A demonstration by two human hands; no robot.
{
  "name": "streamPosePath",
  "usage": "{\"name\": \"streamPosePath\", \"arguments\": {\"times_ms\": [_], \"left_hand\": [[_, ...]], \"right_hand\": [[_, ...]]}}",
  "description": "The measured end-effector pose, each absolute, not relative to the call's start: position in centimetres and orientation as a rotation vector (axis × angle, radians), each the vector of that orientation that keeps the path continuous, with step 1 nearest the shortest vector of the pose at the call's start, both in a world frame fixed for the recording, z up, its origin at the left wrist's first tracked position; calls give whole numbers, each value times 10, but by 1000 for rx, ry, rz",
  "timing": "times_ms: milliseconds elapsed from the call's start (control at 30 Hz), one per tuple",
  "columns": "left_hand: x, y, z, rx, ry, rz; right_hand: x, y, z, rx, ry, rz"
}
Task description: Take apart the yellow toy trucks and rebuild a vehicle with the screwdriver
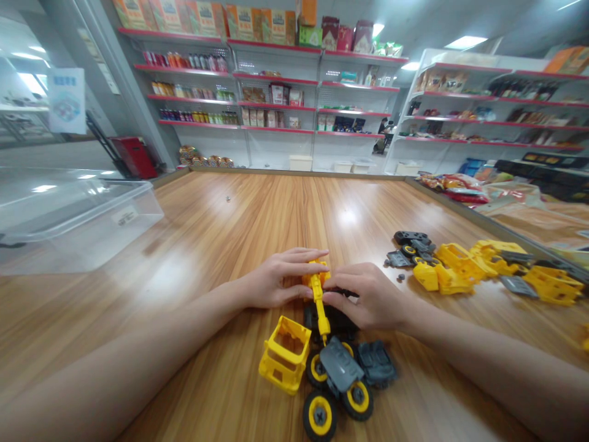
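My left hand (280, 277) and my right hand (365, 296) meet at the middle of a wooden table (230, 221). Both pinch a yellow toy arm piece (318, 298) that runs toward me between them. My left fingers close round its far yellow end; my right fingers press on its side and on a dark part beneath. Just in front lie a yellow toy cab frame (284, 354), a grey toy body piece (341, 363), another grey piece (376, 362) and several yellow-hubbed wheels (319, 416).
A heap of yellow and grey toy parts (464, 265) lies to the right. A clear plastic bin (69, 215) stands at the left. A small loose part (227, 198) lies far back. Store shelves (276, 92) stand beyond the table.
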State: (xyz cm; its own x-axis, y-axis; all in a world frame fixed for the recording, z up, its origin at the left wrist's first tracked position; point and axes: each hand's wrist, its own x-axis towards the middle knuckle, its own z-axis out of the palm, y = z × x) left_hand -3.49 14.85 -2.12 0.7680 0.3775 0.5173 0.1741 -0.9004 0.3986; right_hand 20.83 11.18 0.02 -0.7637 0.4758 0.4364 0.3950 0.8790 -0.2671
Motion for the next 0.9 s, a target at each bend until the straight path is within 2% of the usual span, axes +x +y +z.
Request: {"name": "streamPosePath", "arguments": {"times_ms": [267, 467, 700, 800, 900], "left_hand": [[-34, 147, -20, 2623, 417, 879], [-35, 147, -19, 2626, 408, 900], [-39, 147, -15, 2620, 436, 846], [-45, 143, 4, 2491, 525, 1079], [-50, 130, 35, 2266, 595, 1388]], "right_hand": [[216, 122, 4, -570, -2507, 325], [223, 115, 24, -328, -2653, 508], [218, 106, 30, -373, -2777, 442], [217, 111, 24, -364, -2629, 461], [218, 119, 9, -518, -2188, 415]]}}
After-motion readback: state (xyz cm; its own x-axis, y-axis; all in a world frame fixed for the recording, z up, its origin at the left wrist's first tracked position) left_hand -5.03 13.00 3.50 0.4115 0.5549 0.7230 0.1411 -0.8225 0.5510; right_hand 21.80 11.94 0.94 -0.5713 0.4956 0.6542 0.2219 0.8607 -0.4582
